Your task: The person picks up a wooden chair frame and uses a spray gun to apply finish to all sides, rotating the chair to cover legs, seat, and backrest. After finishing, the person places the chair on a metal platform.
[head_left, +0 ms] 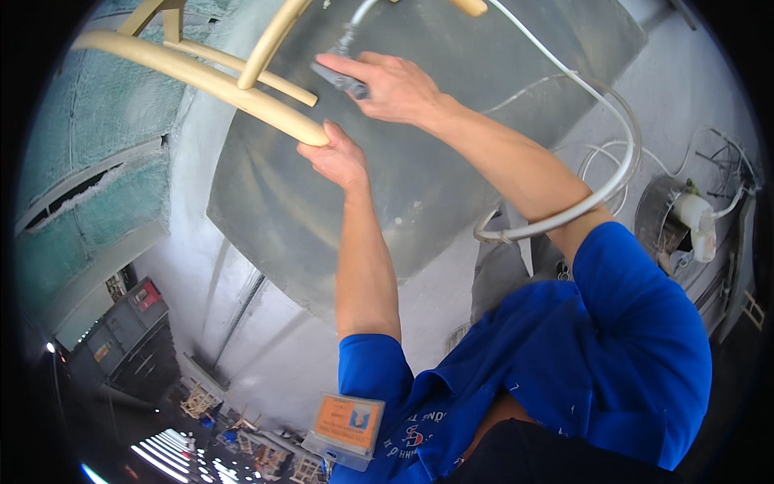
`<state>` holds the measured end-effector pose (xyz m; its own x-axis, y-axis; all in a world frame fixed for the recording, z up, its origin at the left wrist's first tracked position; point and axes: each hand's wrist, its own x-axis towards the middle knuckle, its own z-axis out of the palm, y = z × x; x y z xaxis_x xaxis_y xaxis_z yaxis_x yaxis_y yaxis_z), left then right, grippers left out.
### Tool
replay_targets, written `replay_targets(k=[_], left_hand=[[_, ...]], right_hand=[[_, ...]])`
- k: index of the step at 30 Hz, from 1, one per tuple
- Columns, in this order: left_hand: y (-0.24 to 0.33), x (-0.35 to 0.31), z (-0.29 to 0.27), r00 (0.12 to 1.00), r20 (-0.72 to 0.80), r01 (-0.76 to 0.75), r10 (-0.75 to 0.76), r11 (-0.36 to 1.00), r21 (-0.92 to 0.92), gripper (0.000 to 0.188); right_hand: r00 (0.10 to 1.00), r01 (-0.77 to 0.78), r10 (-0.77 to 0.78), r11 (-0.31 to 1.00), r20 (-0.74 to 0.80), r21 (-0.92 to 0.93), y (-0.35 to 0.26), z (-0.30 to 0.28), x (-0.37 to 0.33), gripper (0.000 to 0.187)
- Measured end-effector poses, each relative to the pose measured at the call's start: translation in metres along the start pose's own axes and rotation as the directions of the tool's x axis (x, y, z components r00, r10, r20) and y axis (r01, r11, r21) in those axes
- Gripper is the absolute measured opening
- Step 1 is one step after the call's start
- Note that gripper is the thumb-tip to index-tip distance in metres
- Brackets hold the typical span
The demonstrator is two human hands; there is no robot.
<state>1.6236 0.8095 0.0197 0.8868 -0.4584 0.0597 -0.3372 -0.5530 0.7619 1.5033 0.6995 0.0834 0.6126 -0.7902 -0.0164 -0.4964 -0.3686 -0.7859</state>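
I'm in a workshop, by its look one where wooden furniture is finished. At upper centre my right grip [401, 87] holds a grey hand tool [342, 79], which looks like a spray gun; a white hose [564, 218] loops down the right of the frame. A pale wooden frame [201, 85] spans the upper left. Greenish panels [121, 194] with a whitish, dusty coating line the left edge. A round metal vessel [655, 214] stands at right. Small wooden frames [197, 401] crowd the lower left, and my blue work shirt [645, 339] carries an orange badge [345, 419].
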Motion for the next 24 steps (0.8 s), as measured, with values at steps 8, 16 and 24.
replay_targets(k=[8,16,24], left_hand=[[-0.001,0.016,0.007,0.999,0.034,-0.021,0.021,1.0,0.005,0.05],[0.0,0.01,0.016,0.998,-0.051,-0.039,0.043,0.997,0.07,0.052],[-0.006,-0.031,0.031,0.992,-0.094,0.087,-0.087,0.996,-0.004,0.045]], right_hand=[[0.979,0.109,-0.112,0.994,0.173,0.023,-0.027,-0.009,0.012,0.072],[0.957,0.229,-0.221,0.973,0.187,-0.024,0.003,-0.061,-0.063,0.09],[0.989,0.026,-0.055,0.978,0.138,0.207,0.073,-0.153,-0.226,0.07]])
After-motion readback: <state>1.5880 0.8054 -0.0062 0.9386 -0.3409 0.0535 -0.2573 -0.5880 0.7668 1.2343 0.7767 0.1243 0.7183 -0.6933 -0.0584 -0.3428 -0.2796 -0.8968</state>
